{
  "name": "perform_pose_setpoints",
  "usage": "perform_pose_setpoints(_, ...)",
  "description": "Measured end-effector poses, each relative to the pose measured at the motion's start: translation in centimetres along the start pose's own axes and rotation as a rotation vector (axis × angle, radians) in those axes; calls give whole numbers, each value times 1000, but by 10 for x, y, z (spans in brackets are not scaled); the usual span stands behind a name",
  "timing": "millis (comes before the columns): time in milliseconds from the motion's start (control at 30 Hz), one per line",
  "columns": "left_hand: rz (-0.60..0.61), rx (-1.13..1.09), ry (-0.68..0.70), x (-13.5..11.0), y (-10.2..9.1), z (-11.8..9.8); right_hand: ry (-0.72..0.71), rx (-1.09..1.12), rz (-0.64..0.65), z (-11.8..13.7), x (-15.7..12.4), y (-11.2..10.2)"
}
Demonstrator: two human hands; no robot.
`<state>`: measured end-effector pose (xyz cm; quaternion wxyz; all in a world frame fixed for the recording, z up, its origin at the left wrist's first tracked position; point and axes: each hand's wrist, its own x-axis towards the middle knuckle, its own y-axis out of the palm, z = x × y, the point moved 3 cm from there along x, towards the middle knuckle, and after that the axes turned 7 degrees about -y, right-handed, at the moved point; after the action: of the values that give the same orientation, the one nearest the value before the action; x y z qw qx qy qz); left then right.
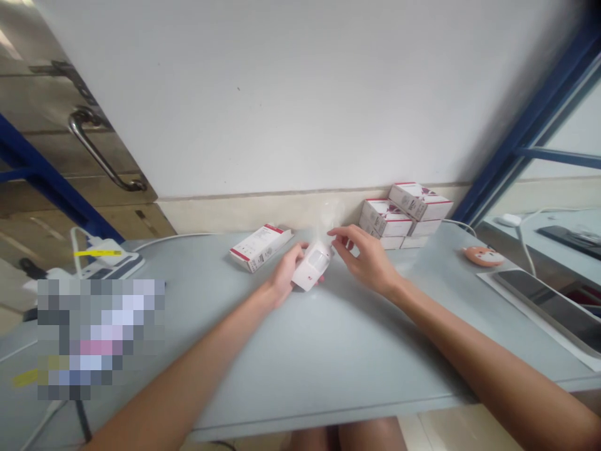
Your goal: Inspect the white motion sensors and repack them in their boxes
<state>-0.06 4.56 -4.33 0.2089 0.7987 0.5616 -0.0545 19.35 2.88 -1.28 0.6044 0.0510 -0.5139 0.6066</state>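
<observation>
My left hand (pixel 285 275) is closed around a small white device (pixel 312 268) with a translucent window, held just above the grey table (pixel 305 351). My right hand (pixel 364 258) pinches a thin clear plastic bag or film (pixel 330 219) at the device's top end; the film rises blurred above it. A white and red carton (pixel 260 247) lies on the table just left of my hands. A stack of several similar cartons (pixel 404 216) stands behind my right hand by the wall.
A small orange object (pixel 483 255) lies at the right, near a dark tablet-like slab (pixel 549 307) on white paper. A white power strip with cables (pixel 106 260) sits far left. A blurred-out patch covers the front left. Blue shelf frames stand on both sides.
</observation>
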Motion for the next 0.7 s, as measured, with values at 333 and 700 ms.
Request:
perform_pose_setpoints(333,21,-117,97,1,3,-1,71,181,83,-4,-3,13)
perform_pose_setpoints(700,16,-40,249,-1,3,0,605,772,71,-12,-9,29)
